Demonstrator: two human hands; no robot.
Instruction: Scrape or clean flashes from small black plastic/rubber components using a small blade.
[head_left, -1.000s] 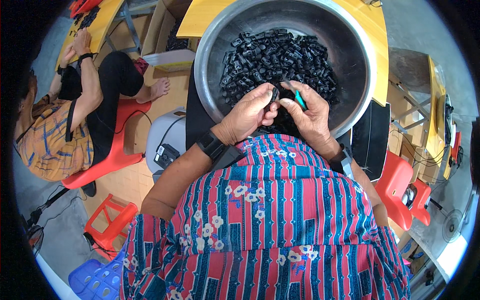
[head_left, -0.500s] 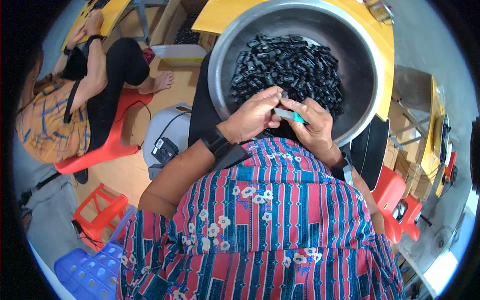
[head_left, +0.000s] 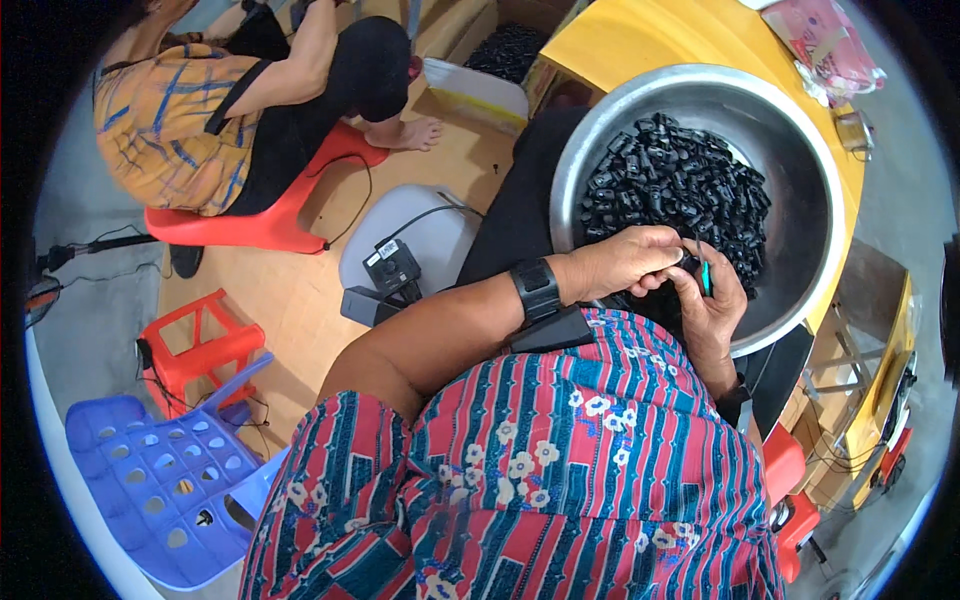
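A big steel bowl [head_left: 812, 180] sits on my lap, filled with several small black plastic parts [head_left: 680, 185]. Over its near rim my left hand [head_left: 625, 262], with a black wristband on the wrist, pinches a small black part [head_left: 688, 264]. My right hand [head_left: 712, 305] meets it from the right and grips a thin teal tool [head_left: 706, 277] against that part. Both hands touch each other above the bowl's near edge. My striped, flowered shirt hides my lap below them.
Another person sits on a red plastic chair [head_left: 270, 215] at the upper left. A grey device with a black box and cable [head_left: 395, 265] lies on the wooden floor. A red stool [head_left: 195, 345] and a blue perforated chair [head_left: 165, 490] stand lower left. A yellow table [head_left: 640, 40] lies behind the bowl.
The view has swung to the left, so the bowl and hands now sit further right. My hands stay together over the bowl's near rim, still working the part and the teal tool.
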